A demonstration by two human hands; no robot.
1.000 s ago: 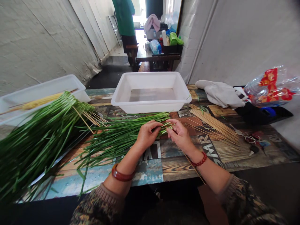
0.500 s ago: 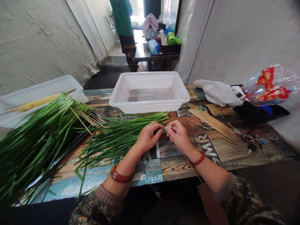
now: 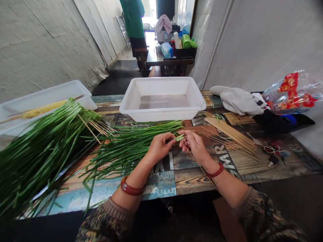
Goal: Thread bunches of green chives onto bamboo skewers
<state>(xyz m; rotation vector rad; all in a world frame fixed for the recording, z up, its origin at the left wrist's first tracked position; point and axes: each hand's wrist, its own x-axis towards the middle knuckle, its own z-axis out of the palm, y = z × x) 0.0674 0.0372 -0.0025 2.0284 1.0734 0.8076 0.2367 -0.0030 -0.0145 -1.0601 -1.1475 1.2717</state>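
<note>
My left hand (image 3: 161, 145) pinches a few garlic chives (image 3: 179, 137) near their pale cut ends. Opposite it, my right hand (image 3: 193, 145) has its fingers closed on a thin wooden skewer (image 3: 202, 168), which slants down past my wrist toward the table's front edge. The fingertips of both hands almost meet at the chive ends. Under and left of my left hand spreads a loose layer of green chives (image 3: 131, 141). A bundle of bare skewers (image 3: 230, 132) lies to the right of my right hand.
Beyond my hands stands a white plastic tub (image 3: 161, 116). A big heap of skewered chives (image 3: 50, 141) rests on a tray at left, before another white tub (image 3: 83, 89) holding yellow food. A cap (image 3: 238, 100), plastic packaging (image 3: 290, 94) and keys (image 3: 272, 159) lie at right. A person in green (image 3: 133, 20) stands behind.
My right hand has turned slightly, so the skewer and the chive ends show more between my fingers. The whole view has shifted a little.
</note>
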